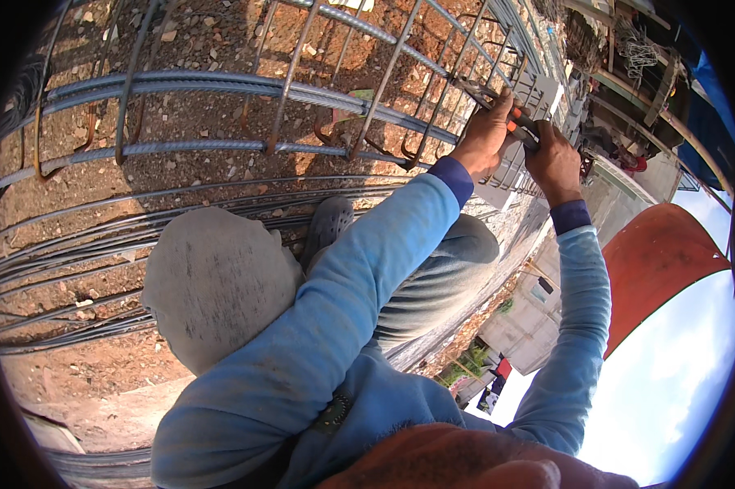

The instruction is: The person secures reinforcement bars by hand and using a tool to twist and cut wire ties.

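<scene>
My left hand (485, 137) and my right hand (555, 163) are close together at the upper right, both closed on pincers (522, 129) with black and orange handles. My right hand wraps round one handle end. My left hand grips nearer the jaws, which point toward the rebar cage (245, 84) and are partly hidden among its bars. Long ribbed steel bars run across the cage, crossed by bent stirrups (290, 77). Whether the jaws touch a bar or tie wire is too small to tell.
Several thin steel rods (82, 240) lie along the stony ground beside my bent knees (220, 285). Timber planks (661, 114) and a tangle of wire (638, 45) are at the far right. An orange-red sheet (665, 261) hangs below them, near a concrete block wall (526, 322).
</scene>
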Demonstrator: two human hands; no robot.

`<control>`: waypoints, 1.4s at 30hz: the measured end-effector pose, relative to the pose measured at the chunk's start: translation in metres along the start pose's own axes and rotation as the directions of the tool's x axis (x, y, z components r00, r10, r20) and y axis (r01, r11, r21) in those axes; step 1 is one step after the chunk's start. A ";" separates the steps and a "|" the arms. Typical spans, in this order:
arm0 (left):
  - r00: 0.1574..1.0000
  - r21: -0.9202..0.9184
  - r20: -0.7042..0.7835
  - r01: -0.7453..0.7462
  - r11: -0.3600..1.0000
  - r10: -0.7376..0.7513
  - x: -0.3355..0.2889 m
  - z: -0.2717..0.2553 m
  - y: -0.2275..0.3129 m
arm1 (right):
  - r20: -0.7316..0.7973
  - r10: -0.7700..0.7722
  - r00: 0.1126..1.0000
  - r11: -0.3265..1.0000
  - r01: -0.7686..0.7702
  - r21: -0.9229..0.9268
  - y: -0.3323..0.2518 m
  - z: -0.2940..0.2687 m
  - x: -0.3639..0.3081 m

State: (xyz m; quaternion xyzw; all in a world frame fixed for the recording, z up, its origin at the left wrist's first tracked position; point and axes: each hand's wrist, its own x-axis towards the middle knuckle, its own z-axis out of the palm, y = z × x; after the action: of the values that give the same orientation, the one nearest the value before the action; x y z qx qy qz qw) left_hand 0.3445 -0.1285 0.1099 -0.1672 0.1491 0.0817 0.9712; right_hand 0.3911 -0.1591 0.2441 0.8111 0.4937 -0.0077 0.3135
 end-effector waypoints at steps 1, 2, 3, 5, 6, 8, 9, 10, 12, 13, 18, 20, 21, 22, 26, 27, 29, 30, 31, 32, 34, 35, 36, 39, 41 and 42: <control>1.000 0.001 -0.004 -0.004 1.000 0.004 0.001 -0.003 -0.003 | 0.000 -0.004 1.000 1.000 0.004 0.003 0.001 0.005 0.002; 0.999 0.080 -0.006 -0.031 0.996 0.031 0.003 -0.007 -0.005 | 0.075 0.051 0.996 0.999 -0.052 0.011 0.001 0.009 0.004; 0.998 0.160 -0.006 -0.057 0.985 0.058 0.004 -0.011 -0.008 | 0.150 0.105 0.983 0.994 -0.109 0.015 0.001 0.014 0.005; 0.996 0.223 0.005 -0.086 0.971 0.087 0.004 -0.016 -0.009 | 0.146 0.103 0.984 0.989 -0.117 0.092 0.002 0.027 0.002; 0.997 0.235 0.003 -0.075 0.969 0.076 0.004 -0.019 -0.008 | 0.200 0.165 0.966 0.978 -0.187 0.092 0.000 0.033 -0.001; 0.992 0.266 0.019 -0.122 0.956 0.121 0.008 -0.022 -0.004 | 0.283 0.238 0.929 0.952 -0.281 0.122 -0.004 0.041 -0.005; 0.992 0.271 0.021 -0.124 0.954 0.123 0.009 -0.023 -0.001 | 0.279 0.238 0.930 0.951 -0.281 0.127 -0.004 0.043 -0.008; 0.993 0.179 0.044 -0.117 0.977 0.111 0.009 -0.021 0.002 | 0.284 0.227 0.932 0.947 -0.279 0.161 -0.006 0.042 -0.011; 0.994 -0.083 0.073 -0.075 0.994 0.081 0.001 -0.015 0.001 | 0.287 0.198 0.937 0.942 -0.263 0.209 -0.006 0.038 -0.015; 0.994 -0.077 0.074 -0.078 0.994 0.083 -0.004 -0.015 0.005 | 0.283 0.197 0.939 0.941 -0.262 0.215 -0.007 0.023 -0.007; 0.996 -0.178 0.085 0.009 0.984 0.006 -0.009 -0.003 0.015 | 0.708 0.104 0.698 0.858 -0.423 0.291 -0.003 -0.036 0.016; 0.991 -0.116 -0.130 0.026 0.993 -0.041 -0.007 0.008 0.015 | 0.374 0.057 0.926 0.998 -0.047 -0.035 -0.017 -0.043 -0.001; 0.991 -0.113 -0.130 0.022 0.993 -0.037 -0.004 0.015 0.017 | 0.370 0.054 0.927 0.998 -0.045 -0.033 -0.019 -0.037 -0.003; 0.964 -0.099 -0.263 0.016 0.995 -0.041 -0.006 0.026 0.018 | 0.102 -0.032 0.994 0.981 0.051 -0.188 -0.018 -0.026 -0.011; 0.941 -0.132 -0.338 -0.062 0.989 0.014 -0.005 0.030 0.016 | -0.204 -0.193 0.960 0.952 0.132 -0.278 -0.010 -0.011 -0.019; 0.956 -0.172 -0.280 -0.134 0.976 0.082 0.000 0.024 0.013 | -0.124 -0.155 0.980 0.973 0.130 -0.191 -0.012 -0.011 -0.019; 0.974 -0.268 -0.223 -0.096 0.959 0.035 -0.007 0.025 0.016 | -0.033 -0.072 0.997 0.992 0.068 -0.111 -0.022 -0.011 -0.028; 0.988 -0.316 -0.149 -0.078 0.946 0.031 -0.005 0.021 0.015 | -0.045 -0.031 0.998 0.993 0.026 -0.116 -0.024 -0.004 -0.032; 0.997 -0.359 -0.068 -0.056 0.932 0.033 -0.008 0.021 0.017 | -0.065 0.011 0.998 0.992 -0.019 -0.121 -0.029 -0.002 -0.034; 0.989 -0.317 -0.147 -0.080 0.945 0.034 -0.008 0.027 0.017 | -0.067 0.038 0.997 0.994 -0.044 -0.097 -0.035 -0.005 -0.033; 0.988 -0.326 -0.157 -0.051 0.944 -0.001 -0.009 0.028 0.019 | -0.022 0.088 0.996 0.994 -0.089 -0.065 -0.034 -0.003 -0.031; 0.985 -0.339 -0.171 -0.026 0.940 -0.035 -0.007 0.029 0.019 | 0.028 0.132 0.991 0.991 -0.131 -0.035 -0.033 -0.002 -0.030; 0.985 -0.333 -0.169 -0.027 0.943 -0.032 -0.006 0.030 0.018 | 0.022 0.134 0.991 0.991 -0.134 -0.031 -0.031 0.001 -0.029; 0.943 -0.150 -0.333 -0.037 0.988 -0.015 -0.002 0.030 0.019 | 0.108 0.189 0.976 0.980 -0.194 0.038 -0.033 0.010 -0.029; 0.915 -0.074 -0.404 -0.039 0.997 0.006 -0.008 0.031 0.012 | 0.062 0.188 0.980 0.956 -0.197 0.217 -0.033 0.017 -0.040; 0.914 0.119 -0.397 -0.036 0.992 0.081 -0.012 0.029 0.010 | 0.036 0.179 0.983 0.940 -0.182 0.288 -0.032 0.029 -0.045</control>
State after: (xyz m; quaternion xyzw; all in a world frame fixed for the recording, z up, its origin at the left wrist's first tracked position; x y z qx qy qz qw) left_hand 0.3388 -0.1103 0.1368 -0.1226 0.3538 0.0664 0.9249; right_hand 0.3510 -0.1998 0.2199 0.8901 0.4094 -0.0549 0.1927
